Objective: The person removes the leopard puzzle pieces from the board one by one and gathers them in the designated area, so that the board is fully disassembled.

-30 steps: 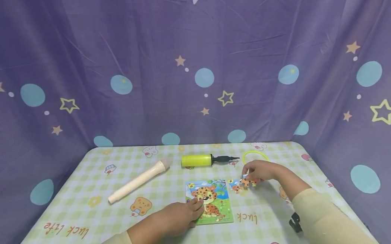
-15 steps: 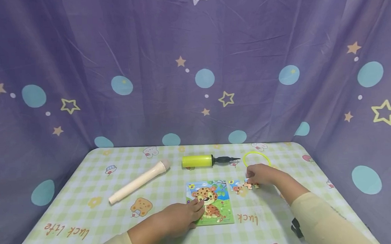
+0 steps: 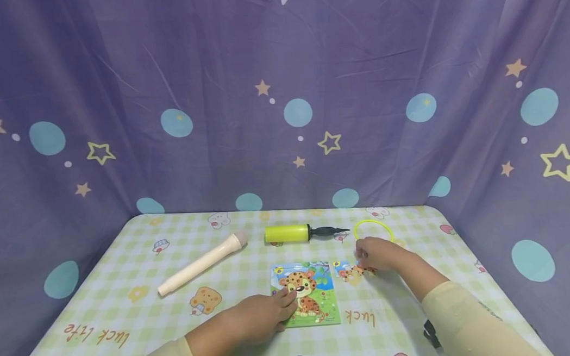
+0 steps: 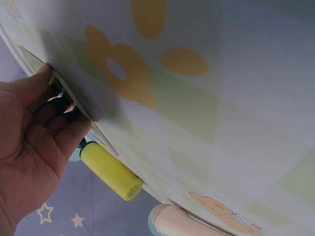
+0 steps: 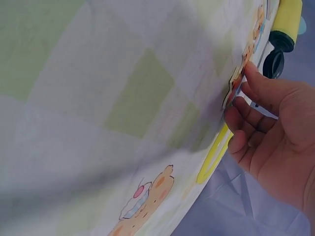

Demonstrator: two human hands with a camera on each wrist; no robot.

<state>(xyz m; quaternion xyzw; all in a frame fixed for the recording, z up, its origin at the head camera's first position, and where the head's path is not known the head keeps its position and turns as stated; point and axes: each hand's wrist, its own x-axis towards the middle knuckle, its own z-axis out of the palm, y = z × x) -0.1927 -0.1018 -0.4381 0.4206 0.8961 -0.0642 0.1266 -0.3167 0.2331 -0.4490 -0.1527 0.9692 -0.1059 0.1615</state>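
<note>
Head view: across the checked table (image 3: 101,303), the leopard puzzle (image 3: 314,296) is touched along its left side by the left grip (image 3: 264,316), fingers extended; just right, puzzle pieces (image 3: 350,272) are pinched by the right grip (image 3: 380,253).

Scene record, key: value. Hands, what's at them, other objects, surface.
left_hand: left hand rests on leopard board
right_hand: right hand at puzzle pieces, grip unclear
pieces_location: right of board
pump: yellow pump, black nozzle end pointing right, beyond board
microphone: cream microphone, lying diagonally, left of pump
ring: yellow ring, just beyond right hand
surface: checked tablecloth
</note>
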